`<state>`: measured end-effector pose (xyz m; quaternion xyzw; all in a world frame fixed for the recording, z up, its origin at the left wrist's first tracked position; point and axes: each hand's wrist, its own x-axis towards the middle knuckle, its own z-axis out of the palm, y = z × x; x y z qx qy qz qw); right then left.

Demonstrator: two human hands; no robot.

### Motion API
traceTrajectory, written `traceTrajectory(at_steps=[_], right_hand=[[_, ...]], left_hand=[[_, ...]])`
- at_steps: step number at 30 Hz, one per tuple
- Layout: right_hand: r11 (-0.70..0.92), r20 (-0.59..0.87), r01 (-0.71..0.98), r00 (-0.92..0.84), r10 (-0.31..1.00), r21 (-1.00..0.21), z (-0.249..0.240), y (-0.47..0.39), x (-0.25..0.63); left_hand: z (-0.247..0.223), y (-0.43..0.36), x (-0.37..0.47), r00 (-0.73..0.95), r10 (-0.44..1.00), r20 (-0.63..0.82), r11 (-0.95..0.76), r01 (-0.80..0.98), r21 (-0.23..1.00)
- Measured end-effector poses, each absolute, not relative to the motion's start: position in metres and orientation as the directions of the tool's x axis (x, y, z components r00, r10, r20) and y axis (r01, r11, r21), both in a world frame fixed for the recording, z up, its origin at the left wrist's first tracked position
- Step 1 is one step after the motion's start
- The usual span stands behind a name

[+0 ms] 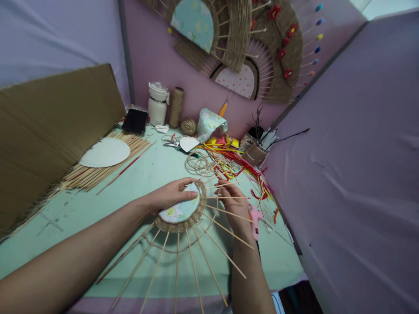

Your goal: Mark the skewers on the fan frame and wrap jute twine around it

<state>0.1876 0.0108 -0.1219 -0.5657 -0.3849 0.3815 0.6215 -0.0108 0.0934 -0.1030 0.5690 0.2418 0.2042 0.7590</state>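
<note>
My left hand (173, 194) grips a half-round woven piece, its thumb lying over the floral fabric centre (178, 212). A band of woven twine (196, 214) borders the curved edge, and thin wooden sticks (177, 261) fan out from it towards me and to the right. At the right side of the fan, my right hand (231, 200) has its fingers closed round a strand of twine (218, 198) among the sticks. That strand loops loosely across the sticks below the woven band. Part of the left fingers is hidden under the piece.
A pink glue gun (255, 221) lies beside my right wrist. Beyond are coiled twine (199, 163), pliers (183, 148), coloured pipe cleaners (229, 157) and a twine ball (189, 126). At left, a white paper disc (104, 152) rests on bundled sticks (81, 176) by a cardboard sheet (55, 135).
</note>
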Motion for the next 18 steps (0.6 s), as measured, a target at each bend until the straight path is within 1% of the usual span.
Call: traceTrajectory(at_steps=[4, 7, 11, 18], right_hand=[[0.081, -0.028, -0.22, 0.452, 0.891, -0.972, -0.12, 0.011, 0.19], [0.103, -0.048, -0.321, 0.432, 0.901, -0.941, -0.116, 0.011, 0.19], [0.116, -0.055, -0.374, 0.416, 0.908, -0.92, -0.114, 0.013, 0.19], [0.117, -0.097, -0.426, 0.448, 0.889, -0.897, -0.113, 0.013, 0.191]], left_hand=[[-0.099, 0.093, -0.009, 0.839, 0.513, -0.183, 0.303, 0.023, 0.953], [-0.094, 0.094, -0.008, 0.852, 0.463, -0.243, 0.32, 0.094, 0.943], [-0.092, 0.099, -0.009, 0.865, 0.396, -0.308, 0.354, 0.166, 0.921], [-0.099, 0.112, -0.003, 0.846, 0.417, -0.331, 0.393, 0.161, 0.905]])
